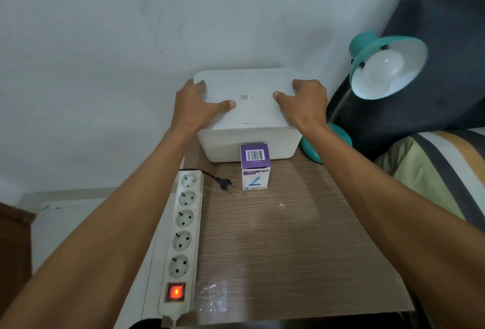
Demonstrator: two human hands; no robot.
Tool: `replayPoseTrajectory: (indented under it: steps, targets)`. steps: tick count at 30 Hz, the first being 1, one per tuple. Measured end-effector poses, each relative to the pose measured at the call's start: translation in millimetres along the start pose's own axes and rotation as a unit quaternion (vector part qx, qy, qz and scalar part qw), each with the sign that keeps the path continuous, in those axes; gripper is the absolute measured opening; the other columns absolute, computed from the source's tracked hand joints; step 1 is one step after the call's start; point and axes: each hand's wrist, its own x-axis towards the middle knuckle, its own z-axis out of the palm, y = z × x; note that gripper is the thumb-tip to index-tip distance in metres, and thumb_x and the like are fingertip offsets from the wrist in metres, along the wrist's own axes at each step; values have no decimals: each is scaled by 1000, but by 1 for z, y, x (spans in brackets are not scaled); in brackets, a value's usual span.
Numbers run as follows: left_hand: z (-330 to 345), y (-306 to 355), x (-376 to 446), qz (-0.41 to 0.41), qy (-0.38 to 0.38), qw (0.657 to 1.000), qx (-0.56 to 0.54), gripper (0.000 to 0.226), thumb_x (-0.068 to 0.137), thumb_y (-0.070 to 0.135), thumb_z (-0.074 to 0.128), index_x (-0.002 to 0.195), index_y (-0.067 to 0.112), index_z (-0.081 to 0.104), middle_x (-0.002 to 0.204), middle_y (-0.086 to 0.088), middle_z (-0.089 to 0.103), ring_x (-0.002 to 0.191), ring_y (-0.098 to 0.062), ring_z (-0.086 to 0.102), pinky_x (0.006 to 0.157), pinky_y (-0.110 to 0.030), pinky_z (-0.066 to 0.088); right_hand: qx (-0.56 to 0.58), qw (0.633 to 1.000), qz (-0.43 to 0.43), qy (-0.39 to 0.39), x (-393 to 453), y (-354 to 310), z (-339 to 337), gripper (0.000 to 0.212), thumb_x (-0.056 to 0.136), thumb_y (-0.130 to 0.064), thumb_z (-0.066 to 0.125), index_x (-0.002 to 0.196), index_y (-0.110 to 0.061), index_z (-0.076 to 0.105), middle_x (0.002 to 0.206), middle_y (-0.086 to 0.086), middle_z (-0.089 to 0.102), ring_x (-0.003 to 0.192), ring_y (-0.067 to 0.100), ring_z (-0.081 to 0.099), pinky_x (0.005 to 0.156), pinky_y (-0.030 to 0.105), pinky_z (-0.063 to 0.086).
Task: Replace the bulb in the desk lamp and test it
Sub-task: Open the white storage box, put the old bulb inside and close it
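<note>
A teal desk lamp stands at the table's far right, its shade tilted toward me with a white bulb screwed in and unlit. Its teal base sits partly behind my right arm. A purple and white bulb box stands upright on the table. Behind it is a white plastic container with a lid. My left hand grips the lid's left edge and my right hand grips its right edge, thumbs on top. The lamp's black plug lies loose on the table.
A white power strip lies along the left edge of the wooden table, its red switch lit and all sockets free. A pale wall is behind. A dark cushion and striped bedding border the right side.
</note>
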Motion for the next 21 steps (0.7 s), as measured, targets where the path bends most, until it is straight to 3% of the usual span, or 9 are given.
replayPoseTrajectory:
  steps: [5, 10, 16, 19, 21]
  targets:
    - [5, -2, 5, -14, -5, 1000, -5, 76, 75, 48, 88, 127, -1, 63, 128, -3, 58, 111, -16, 52, 86, -24, 37, 7, 1000, 3, -7, 4, 3, 1, 52, 89, -41, 69, 113, 5, 67, 116, 17, 67, 108, 30, 62, 89, 34, 48]
    - [10, -13, 2, -19, -2, 1000, -20, 78, 76, 49, 87, 132, 1, 61, 127, 1, 58, 114, -12, 51, 89, -23, 38, -23, 1000, -1, -16, 8, 8, 10, 44, 89, -47, 66, 97, -3, 69, 102, 11, 67, 92, 25, 63, 72, 28, 44]
    - [3, -12, -2, -2, -42, 999, -2, 81, 83, 50, 82, 139, -1, 54, 138, -9, 55, 129, -24, 51, 93, -25, 37, -84, 996, 5, -32, 5, 4, 6, 54, 91, -55, 60, 120, -9, 65, 124, 12, 60, 121, 32, 49, 85, 37, 46]
    - [-5, -15, -16, 3, -52, 998, -21, 90, 81, 62, 77, 144, 4, 51, 135, -7, 56, 128, -23, 52, 101, -29, 41, -87, 996, -15, -26, -1, -6, -2, 60, 93, -50, 61, 140, -12, 54, 143, 12, 48, 136, 31, 34, 99, 42, 43]
    - [-10, -22, -29, 9, -48, 998, -27, 84, 80, 70, 71, 138, 11, 54, 130, -3, 58, 121, -20, 55, 99, -32, 46, -64, 996, -58, -8, -8, -17, -5, 58, 94, -46, 61, 141, -13, 53, 143, 11, 48, 137, 30, 33, 103, 41, 41]
